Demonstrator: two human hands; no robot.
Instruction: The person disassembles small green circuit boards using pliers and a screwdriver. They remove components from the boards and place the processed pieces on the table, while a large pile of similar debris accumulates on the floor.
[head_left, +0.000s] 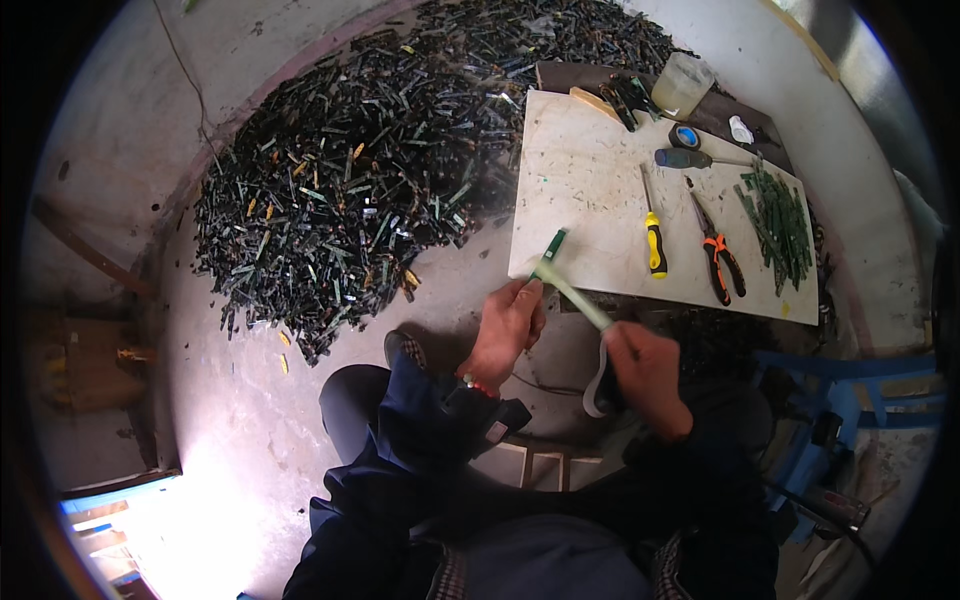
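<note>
My left hand [508, 328] is closed around the lower end of a narrow green circuit board strip [553, 245] and holds it upright at the near left edge of the white board. In my right hand [648, 368] is a pale green stick-like tool [578, 295], blurred by motion. Its tip meets or crosses the strip just above my left fingers; whether they touch I cannot tell. A pale curved band [594, 385] hangs below the right hand, partly hidden by it. The tool's exact kind does not show.
On the white board [590, 200] lie a yellow-black screwdriver [654, 240], orange-handled pliers [718, 258], another screwdriver [685, 158], a tape roll [684, 137] and stacked green strips [780, 225]. A cloudy plastic cup [683, 88] stands behind. A big heap of dark strips [340, 190] covers the floor left.
</note>
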